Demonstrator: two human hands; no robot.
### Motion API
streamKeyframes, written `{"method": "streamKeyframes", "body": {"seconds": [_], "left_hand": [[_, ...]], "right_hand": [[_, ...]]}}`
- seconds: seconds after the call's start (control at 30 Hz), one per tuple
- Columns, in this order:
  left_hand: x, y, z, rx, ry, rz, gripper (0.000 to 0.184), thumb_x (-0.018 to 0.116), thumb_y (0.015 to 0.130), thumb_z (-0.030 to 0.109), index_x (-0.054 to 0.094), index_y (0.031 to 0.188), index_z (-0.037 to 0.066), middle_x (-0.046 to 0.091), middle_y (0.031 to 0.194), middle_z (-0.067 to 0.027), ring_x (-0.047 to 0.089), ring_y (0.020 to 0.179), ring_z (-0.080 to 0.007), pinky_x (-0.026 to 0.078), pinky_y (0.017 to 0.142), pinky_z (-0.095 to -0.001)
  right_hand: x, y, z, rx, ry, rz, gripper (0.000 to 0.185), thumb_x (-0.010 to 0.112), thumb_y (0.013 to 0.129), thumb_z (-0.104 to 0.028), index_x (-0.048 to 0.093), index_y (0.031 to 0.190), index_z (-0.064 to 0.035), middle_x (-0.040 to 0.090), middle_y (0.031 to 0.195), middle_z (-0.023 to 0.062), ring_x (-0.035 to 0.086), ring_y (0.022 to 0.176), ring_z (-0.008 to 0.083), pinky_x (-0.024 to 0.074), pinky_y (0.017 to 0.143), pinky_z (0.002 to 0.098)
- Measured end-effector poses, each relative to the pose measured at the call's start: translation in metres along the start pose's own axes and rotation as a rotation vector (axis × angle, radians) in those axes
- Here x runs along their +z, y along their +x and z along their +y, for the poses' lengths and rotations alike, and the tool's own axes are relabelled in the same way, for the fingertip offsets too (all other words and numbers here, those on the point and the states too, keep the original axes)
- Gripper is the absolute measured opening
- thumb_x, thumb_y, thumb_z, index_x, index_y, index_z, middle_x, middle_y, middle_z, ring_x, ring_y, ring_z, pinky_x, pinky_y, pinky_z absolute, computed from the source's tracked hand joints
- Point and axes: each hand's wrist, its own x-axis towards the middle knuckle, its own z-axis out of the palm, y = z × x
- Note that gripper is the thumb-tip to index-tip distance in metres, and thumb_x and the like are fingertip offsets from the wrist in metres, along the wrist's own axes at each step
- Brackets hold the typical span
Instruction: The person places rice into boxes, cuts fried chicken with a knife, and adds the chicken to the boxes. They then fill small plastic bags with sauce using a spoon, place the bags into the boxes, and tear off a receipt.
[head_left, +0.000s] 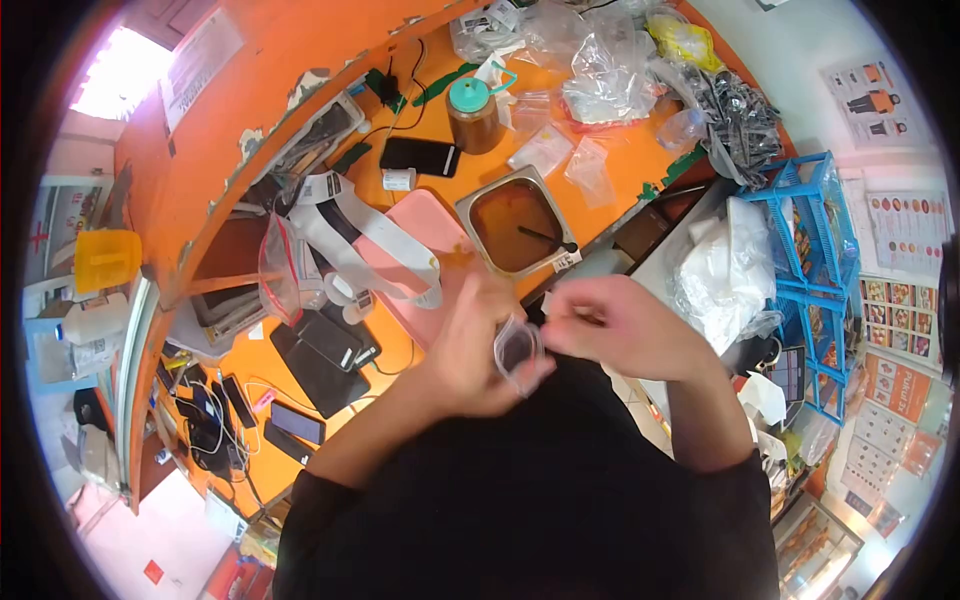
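My left hand (470,345) is wrapped round a small clear plastic bag (517,352), whose mouth gapes between thumb and fingers. What the bag contains, if anything, I cannot make out. Close beside the mouth, my right hand (625,325) has its fingers curled together, and whatever they pinch is hidden. Just beyond both hands stands a square metal pan (478,212) of brown sauce with a dark-handled utensil (545,238) in it. A pink tray (430,222) lies left of the pan, partly behind my left hand.
On the orange counter are a jar with a teal lid (470,100), a black phone (420,157) and clear plastic bags (605,85). A white strip (365,235) lies across the tray. Cables and phones (297,422) lie at the left; a blue basket rack (810,290) stands at the right.
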Motion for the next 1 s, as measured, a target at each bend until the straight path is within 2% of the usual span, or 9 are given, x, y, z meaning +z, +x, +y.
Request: {"method": "streamKeyframes", "body": {"seconds": [0.03,0.13,0.2,0.33,0.43,0.53,0.63,0.8,1.0], "left_hand": [[-0.009,0.009,0.016,0.034,-0.077,-0.012,0.062,0.088,0.074,0.019,0.05,0.119,0.004,0.052,0.103,-0.015,0.054,0.095,-0.0354,0.047,0.08,-0.0454],[-0.036,0.045,0.059,0.129,-0.296,-0.109,0.047,0.087,0.077,0.025,0.057,0.108,0.004,0.054,0.105,-0.0116,0.057,0.089,-0.0305,0.047,0.078,-0.0442],[-0.039,0.061,0.077,0.247,-0.309,-0.095,0.035,0.083,0.083,0.024,0.06,0.102,0.005,0.058,0.104,-0.0115,0.06,0.085,-0.0288,0.048,0.075,-0.0429],[-0.038,0.093,0.091,0.319,-0.273,-0.012,0.02,0.075,0.09,0.018,0.063,0.1,0.006,0.063,0.1,-0.0133,0.063,0.083,-0.0279,0.048,0.069,-0.0393],[-0.041,0.105,0.078,0.246,-0.269,-0.159,0.038,0.089,0.082,0.029,0.06,0.096,0.009,0.064,0.083,-0.007,0.06,0.068,-0.0226,0.046,0.065,-0.0375],[-0.037,0.108,0.063,0.586,-0.207,-0.262,0.041,0.074,0.094,0.037,0.067,0.117,0.003,0.067,0.115,-0.0198,0.067,0.102,-0.0357,0.053,0.087,-0.0475],[-0.023,0.099,0.067,0.207,-0.33,-0.042,0.036,0.09,0.08,0.03,0.061,0.09,0.011,0.067,0.088,-0.0071,0.062,0.072,-0.0221,0.047,0.063,-0.0355],[-0.037,0.043,-0.013,-0.255,-0.086,-0.055,0.057,0.1,0.067,0.027,0.057,0.101,0.01,0.057,0.089,-0.0041,0.058,0.076,-0.02,0.047,0.067,-0.0327],[-0.038,-0.052,-0.063,-0.841,-0.431,0.075,0.051,0.083,0.082,0.006,0.044,0.115,0.008,0.044,0.099,-0.0029,0.045,0.094,-0.0125,0.039,0.087,-0.0303]], "right_hand": [[-0.01,-0.009,0.003,-0.005,0.274,-0.003,0.028,0.067,0.101,-0.034,0.066,0.095,-0.0064,0.063,0.083,-0.0056,0.055,0.073,0.0045,0.0415,0.06,0.0238],[-0.039,-0.002,0.039,0.017,0.209,0.231,0.03,0.065,0.103,-0.032,0.065,0.097,-0.0022,0.063,0.079,0.0026,0.061,0.078,0.0101,0.0494,0.069,0.0274],[-0.049,0.029,0.077,0.258,-0.301,0.62,0.029,0.068,0.1,-0.03,0.064,0.105,-0.0018,0.067,0.095,0.0123,0.066,0.089,0.0222,0.055,0.077,0.0356],[-0.05,0.078,0.16,0.098,-0.736,0.684,0.035,0.072,0.095,-0.029,0.06,0.114,-0.0029,0.065,0.108,0.0197,0.066,0.102,0.035,0.0559,0.083,0.046],[-0.036,0.099,0.154,0.201,-0.824,0.509,0.042,0.077,0.089,-0.03,0.055,0.115,-0.0044,0.064,0.11,0.0189,0.066,0.106,0.0391,0.0561,0.087,0.0495],[-0.037,0.112,0.151,0.321,-0.839,0.456,0.038,0.074,0.091,-0.028,0.057,0.114,-0.0032,0.065,0.109,0.0185,0.067,0.103,0.0386,0.0566,0.087,0.0494],[-0.047,0.119,0.159,0.349,-0.892,0.359,0.031,0.07,0.093,-0.024,0.058,0.112,-0.0032,0.066,0.108,0.0209,0.067,0.103,0.0402,0.0556,0.085,0.0506],[-0.049,0.13,0.17,0.128,-1.149,0.322,0.022,0.06,0.094,-0.019,0.063,0.111,-0.004,0.069,0.101,0.0189,0.07,0.098,0.0393,0.0571,0.082,0.0512],[-0.037,0.158,0.152,0.315,-0.928,0.28,0.027,0.054,0.096,-0.02,0.067,0.11,-0.0012,0.073,0.1,0.0225,0.072,0.096,0.0404,0.0564,0.086,0.0524]]}}
